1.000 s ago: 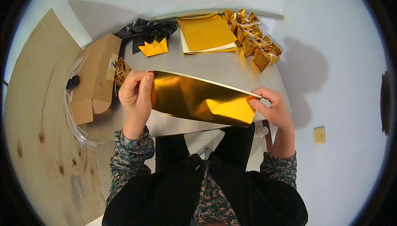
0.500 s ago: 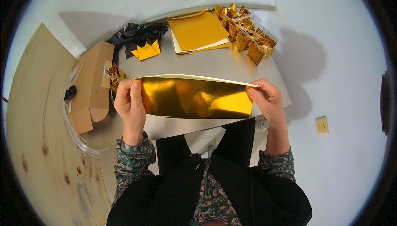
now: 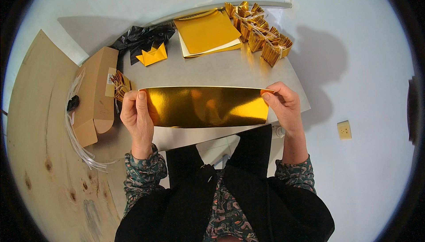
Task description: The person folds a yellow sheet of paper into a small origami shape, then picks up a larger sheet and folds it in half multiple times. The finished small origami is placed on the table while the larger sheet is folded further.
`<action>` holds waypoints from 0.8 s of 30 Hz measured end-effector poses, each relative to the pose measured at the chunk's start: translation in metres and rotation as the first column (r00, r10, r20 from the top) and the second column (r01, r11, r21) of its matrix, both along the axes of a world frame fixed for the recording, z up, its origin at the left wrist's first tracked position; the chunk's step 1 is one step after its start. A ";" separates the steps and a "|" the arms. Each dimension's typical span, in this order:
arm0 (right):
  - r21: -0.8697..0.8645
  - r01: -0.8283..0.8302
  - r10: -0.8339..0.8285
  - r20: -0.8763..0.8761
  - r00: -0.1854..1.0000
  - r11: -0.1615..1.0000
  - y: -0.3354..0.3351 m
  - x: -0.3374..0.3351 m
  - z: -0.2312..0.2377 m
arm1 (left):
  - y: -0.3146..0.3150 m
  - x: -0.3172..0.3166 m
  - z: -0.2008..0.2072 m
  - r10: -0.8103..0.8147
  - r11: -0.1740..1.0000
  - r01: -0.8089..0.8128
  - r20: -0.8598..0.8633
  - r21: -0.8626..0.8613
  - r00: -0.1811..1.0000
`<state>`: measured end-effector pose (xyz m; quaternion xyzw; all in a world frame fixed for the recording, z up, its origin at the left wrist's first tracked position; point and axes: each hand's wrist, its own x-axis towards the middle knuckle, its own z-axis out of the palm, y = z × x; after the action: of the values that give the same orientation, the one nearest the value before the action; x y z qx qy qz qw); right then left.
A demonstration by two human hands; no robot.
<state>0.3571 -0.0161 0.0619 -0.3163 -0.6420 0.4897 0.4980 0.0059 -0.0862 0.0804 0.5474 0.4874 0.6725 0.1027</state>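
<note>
A sheet of shiny gold foil paper (image 3: 206, 107), folded over along its length, is stretched level between my two hands above the table's near edge. My left hand (image 3: 138, 116) pinches its left end, thumb on the gold face. At the other end my right hand (image 3: 285, 105) grips the upper right corner with thumb and fingers closed. A thin pale line of the paper's underside shows along the top edge. Beyond it on the table lie a stack of gold paper sheets (image 3: 207, 32) and a folded gold paper piece with pointed corners (image 3: 152, 55).
Tied bundles of folded gold paper (image 3: 259, 34) stand at the back right of the grey table (image 3: 177, 76). Black plastic (image 3: 139, 38) lies at the back left. A cardboard box (image 3: 98, 96) holding another bundle (image 3: 120, 85) and white plastic strips (image 3: 73, 127) sit at left.
The paper's top edges have drawn together, and the sheet now looks flatter and more level. Both hands remain on its ends. The whole view has shifted slightly.
</note>
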 end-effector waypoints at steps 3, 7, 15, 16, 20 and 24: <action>-0.007 0.006 -0.006 0.000 1.000 1.000 -0.001 0.000 0.001 | -0.001 -0.002 -0.004 0.004 1.000 -0.004 0.007 -0.003 1.000; 0.003 0.025 -0.025 0.024 0.999 1.000 -0.002 -0.002 0.001 | 0.000 -0.006 -0.006 0.003 1.000 -0.002 -0.025 0.031 1.000; 0.012 0.020 -0.020 -0.002 1.000 1.000 -0.005 -0.004 0.004 | -0.009 -0.004 -0.006 -0.061 0.996 0.065 0.082 -0.056 0.995; 0.007 0.033 -0.034 0.016 0.999 0.999 -0.005 -0.004 0.004 | -0.009 -0.004 -0.006 -0.083 0.995 0.089 0.107 -0.052 0.991; 0.008 0.035 -0.035 0.017 0.999 0.999 -0.006 -0.003 0.002 | -0.009 -0.003 -0.004 -0.063 0.996 0.067 0.081 -0.052 0.995; 0.048 0.110 -0.114 0.101 0.988 0.993 -0.006 -0.001 -0.004 | -0.015 0.002 -0.004 -0.128 0.985 0.147 0.187 -0.092 0.974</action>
<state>0.3565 -0.0222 0.0577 -0.3664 -0.6583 0.4301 0.4973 0.0081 -0.1014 0.0762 0.5103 0.4717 0.6841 0.2216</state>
